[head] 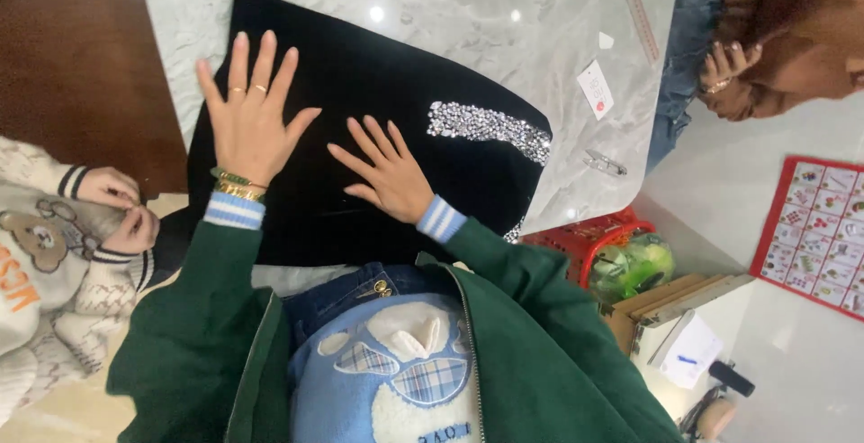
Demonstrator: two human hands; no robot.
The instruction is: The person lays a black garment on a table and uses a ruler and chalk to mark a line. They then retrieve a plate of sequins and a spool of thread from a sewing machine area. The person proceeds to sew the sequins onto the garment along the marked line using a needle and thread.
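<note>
Both hands lay flat and spread wide, holding nothing, on a black garment (pixel 360 92) stretched over the marble counter (pixel 504 11). Left hand (pixel 252 119) with rings and bracelets; right hand (pixel 391 173) just beside it, apart. Beyond the right hand, a rhinestone band (pixel 490 128) on the cloth. Farther right on the counter: a white tag (pixel 595 89), small metal snips (pixel 605 164), a ruler (pixel 637 6). Red basket (pixel 594 240) below the counter edge. Other people's hands: one pair left (pixel 117 209), one right (pixel 724 69).
</note>
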